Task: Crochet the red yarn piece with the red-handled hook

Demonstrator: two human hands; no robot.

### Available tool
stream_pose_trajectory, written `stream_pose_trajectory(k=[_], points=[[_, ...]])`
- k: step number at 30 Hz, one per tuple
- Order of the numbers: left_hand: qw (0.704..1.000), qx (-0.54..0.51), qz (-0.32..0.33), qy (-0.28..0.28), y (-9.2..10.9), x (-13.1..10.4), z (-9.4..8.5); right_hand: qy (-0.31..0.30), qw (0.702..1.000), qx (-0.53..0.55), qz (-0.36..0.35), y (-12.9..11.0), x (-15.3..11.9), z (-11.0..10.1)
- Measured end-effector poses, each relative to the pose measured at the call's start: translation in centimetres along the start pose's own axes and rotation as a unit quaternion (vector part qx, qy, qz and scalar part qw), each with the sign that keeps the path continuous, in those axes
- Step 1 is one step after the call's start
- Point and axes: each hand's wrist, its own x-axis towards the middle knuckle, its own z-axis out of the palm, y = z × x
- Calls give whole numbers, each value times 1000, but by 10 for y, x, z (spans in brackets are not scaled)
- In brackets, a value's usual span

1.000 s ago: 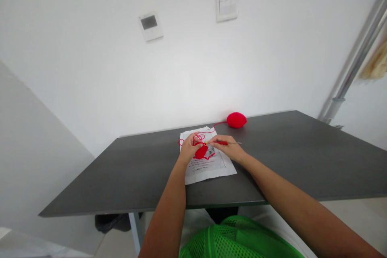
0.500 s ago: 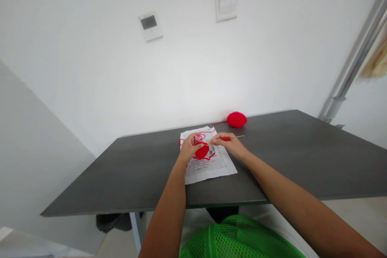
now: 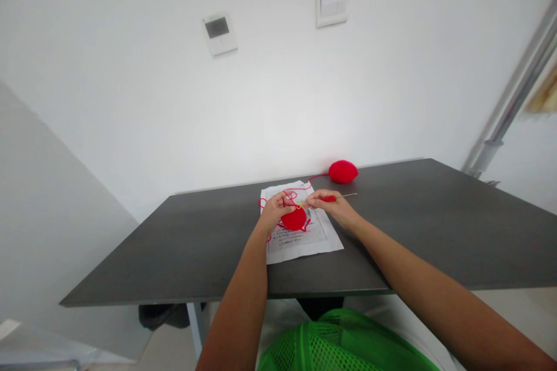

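Note:
My left hand (image 3: 275,208) pinches the upper left edge of a round red crocheted piece (image 3: 294,219), with red yarn running over its fingers. A small yellow ring (image 3: 298,206) sits at the top edge of the piece. My right hand (image 3: 327,203) is closed on a crochet hook (image 3: 331,198) with a red grip; its tip meets the piece by the yellow ring. Beneath both hands lies a printed paper sheet (image 3: 300,249). From the work a red strand leads to a red yarn ball (image 3: 343,171) at the back of the table.
The dark grey table (image 3: 195,249) stands against a white wall carrying a thermostat (image 3: 220,33) and a switch panel (image 3: 332,3). A metal pipe (image 3: 517,93) runs at the right. Under the table's left part is a black bag (image 3: 163,315).
The round piece has turned flatter to view and shows more of its face. The hook has shifted slightly right in my right hand. The whole view has moved a little.

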Motion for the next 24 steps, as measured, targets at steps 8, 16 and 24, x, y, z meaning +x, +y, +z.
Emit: stream_pose_trajectory(k=[8, 16, 24], points=[[999, -36, -4, -32, 4, -3, 1, 9, 989, -104, -106, 2, -3, 4], [996, -52, -40, -64, 10, -7, 3, -32, 957, -191, -218, 0, -8, 6], [995, -30, -26, -92, 7, -8, 4, -81, 951, -206, -217, 0, -9, 8]])
